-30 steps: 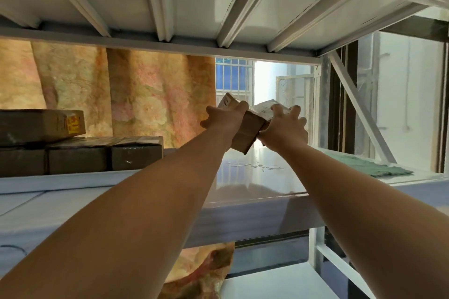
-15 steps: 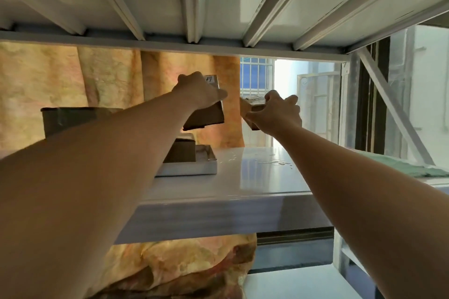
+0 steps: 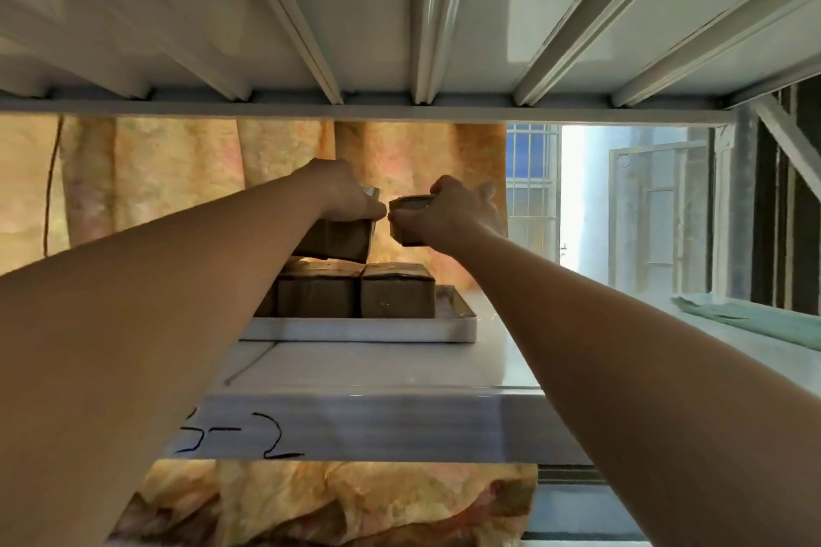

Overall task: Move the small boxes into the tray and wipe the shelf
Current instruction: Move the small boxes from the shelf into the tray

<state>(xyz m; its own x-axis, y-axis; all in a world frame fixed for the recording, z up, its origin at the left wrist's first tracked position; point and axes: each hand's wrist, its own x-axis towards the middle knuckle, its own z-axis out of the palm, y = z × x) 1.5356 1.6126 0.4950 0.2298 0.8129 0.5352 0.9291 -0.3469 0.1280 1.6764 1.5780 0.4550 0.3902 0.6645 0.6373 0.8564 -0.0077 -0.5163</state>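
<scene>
Boxes: left hand [image 3: 342,191] grips one box [image 3: 337,238] over the stacked ones [image 3: 396,290] in the tray [image 3: 364,330], frame centre. Right hand [image 3: 453,209] clamps a smaller box [image 3: 406,203] just beside it. Green cloth [image 3: 755,320] far right on the shelf [image 3: 377,369].

Daylight pours through a bright opening [image 3: 586,195] behind the shelf [image 3: 355,369], blown out to white. It leaves glare on the shelf top beside it. Boxes [image 3: 355,289] left of it sit backlit and dim. Wide-angle distortion stretches the soft, blurred forearms.
</scene>
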